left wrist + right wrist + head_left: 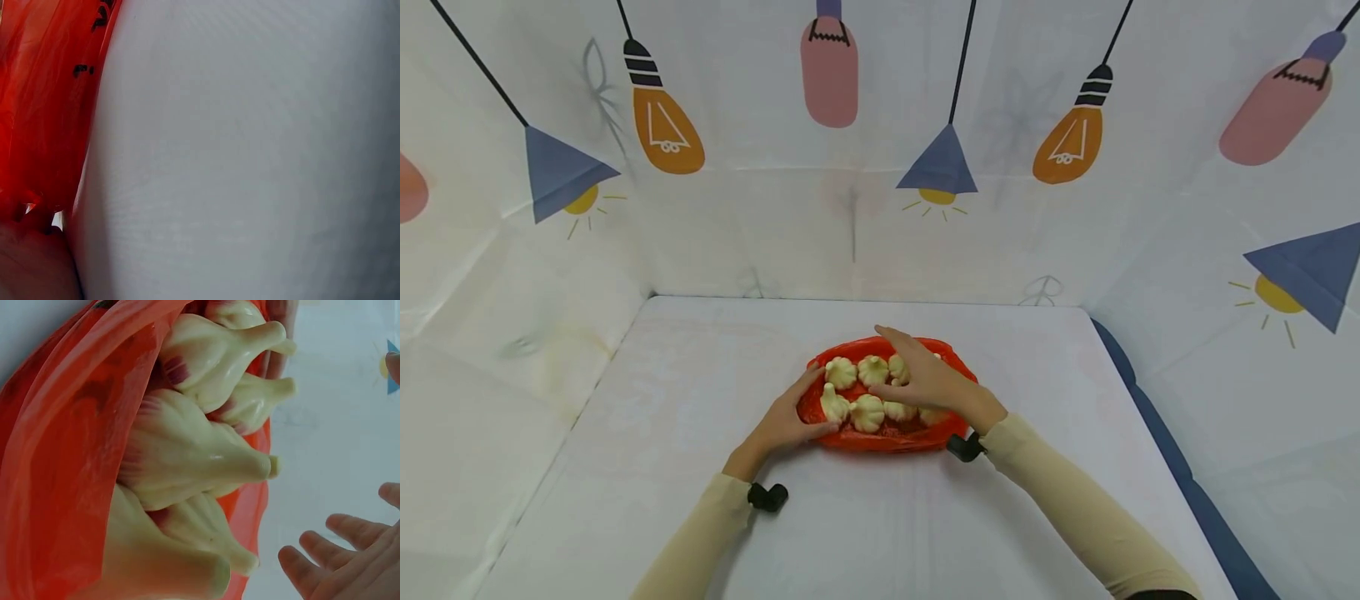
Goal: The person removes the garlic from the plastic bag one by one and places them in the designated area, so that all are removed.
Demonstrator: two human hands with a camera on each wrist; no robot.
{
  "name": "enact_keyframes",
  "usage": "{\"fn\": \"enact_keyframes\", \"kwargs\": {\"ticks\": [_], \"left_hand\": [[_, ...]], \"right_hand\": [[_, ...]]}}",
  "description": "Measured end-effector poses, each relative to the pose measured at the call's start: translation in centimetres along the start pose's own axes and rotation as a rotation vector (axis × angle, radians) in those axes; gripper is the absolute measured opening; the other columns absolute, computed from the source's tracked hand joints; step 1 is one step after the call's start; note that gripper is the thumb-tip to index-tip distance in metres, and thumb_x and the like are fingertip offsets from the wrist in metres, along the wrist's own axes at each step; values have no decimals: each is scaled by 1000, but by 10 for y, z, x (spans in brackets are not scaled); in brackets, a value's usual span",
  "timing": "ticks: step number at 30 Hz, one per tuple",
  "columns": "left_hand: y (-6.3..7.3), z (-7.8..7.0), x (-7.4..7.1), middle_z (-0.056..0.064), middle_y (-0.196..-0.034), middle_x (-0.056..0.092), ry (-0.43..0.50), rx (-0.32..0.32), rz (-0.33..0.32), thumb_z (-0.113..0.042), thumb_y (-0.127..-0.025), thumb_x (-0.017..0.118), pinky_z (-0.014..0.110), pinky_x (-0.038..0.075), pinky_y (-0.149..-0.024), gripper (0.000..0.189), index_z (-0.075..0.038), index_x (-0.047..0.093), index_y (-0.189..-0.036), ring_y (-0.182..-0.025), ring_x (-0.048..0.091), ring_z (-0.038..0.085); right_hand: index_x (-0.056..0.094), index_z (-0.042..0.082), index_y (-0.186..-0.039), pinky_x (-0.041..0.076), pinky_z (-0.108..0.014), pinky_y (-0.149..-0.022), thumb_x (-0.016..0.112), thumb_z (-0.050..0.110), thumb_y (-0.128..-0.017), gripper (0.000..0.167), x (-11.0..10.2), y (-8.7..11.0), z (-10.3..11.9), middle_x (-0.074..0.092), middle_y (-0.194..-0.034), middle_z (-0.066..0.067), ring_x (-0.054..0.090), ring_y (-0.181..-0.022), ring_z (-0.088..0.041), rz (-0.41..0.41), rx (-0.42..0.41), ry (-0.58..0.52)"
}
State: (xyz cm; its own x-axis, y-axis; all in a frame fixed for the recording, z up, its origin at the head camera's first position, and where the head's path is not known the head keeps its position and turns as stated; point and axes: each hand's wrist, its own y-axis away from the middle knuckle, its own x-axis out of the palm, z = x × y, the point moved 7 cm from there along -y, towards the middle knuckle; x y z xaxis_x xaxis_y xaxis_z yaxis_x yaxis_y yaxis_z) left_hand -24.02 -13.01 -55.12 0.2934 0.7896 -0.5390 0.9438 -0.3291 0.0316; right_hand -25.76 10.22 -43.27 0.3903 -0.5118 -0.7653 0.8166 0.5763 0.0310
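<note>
Garlic bulbs, several of them, pale with purple streaks at the base, lie in two rough rows inside a red plastic bag whose mouth is spread wide. At the bag's left end my left hand holds it, thumb along the near side and fingers at the far rim. In the left wrist view that hand meets the red plastic wall at the lower left. Above the right half of the bulbs hovers my right hand, fingers and thumb spread apart. The right wrist view shows those spread fingers apart from the garlic.
The bag rests on a white table with a white cloth wall printed with lamps behind it. Dark blue material runs along the right table edge. Each wrist carries a small black camera mount.
</note>
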Motion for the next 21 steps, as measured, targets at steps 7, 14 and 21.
{"fn": "enact_keyframes", "kwargs": {"ticks": [7, 14, 21], "left_hand": [[0, -1, -1, 10, -172, 20, 7, 22, -3, -52, -79, 86, 66, 26, -122, 102, -28, 32, -162, -157, 23, 38], [-3, -2, -1, 5, -173, 16, -9, 15, 1, -54, -78, 86, 64, 24, -124, 108, -26, 27, -164, -158, 20, 34], [-5, -2, 0, 2, -173, 15, -5, 29, 0, -52, -77, 87, 65, 25, -123, 110, -23, 27, -165, -159, 19, 34]], "right_hand": [[15, 35, -166, 33, -67, -118, 68, 64, -90, 97, 9, -6, 3, 24, -171, 7, 30, -155, -22, 22, 21, 12], [14, 33, -166, 38, -55, -120, 69, 61, -90, 98, 22, -15, 1, 24, -170, 4, 32, -154, -22, 60, 4, -27], [19, 22, -166, 39, -57, -118, 68, 61, -91, 98, 31, -20, 4, 30, -169, -6, 35, -152, -26, 74, -21, -21]]}}
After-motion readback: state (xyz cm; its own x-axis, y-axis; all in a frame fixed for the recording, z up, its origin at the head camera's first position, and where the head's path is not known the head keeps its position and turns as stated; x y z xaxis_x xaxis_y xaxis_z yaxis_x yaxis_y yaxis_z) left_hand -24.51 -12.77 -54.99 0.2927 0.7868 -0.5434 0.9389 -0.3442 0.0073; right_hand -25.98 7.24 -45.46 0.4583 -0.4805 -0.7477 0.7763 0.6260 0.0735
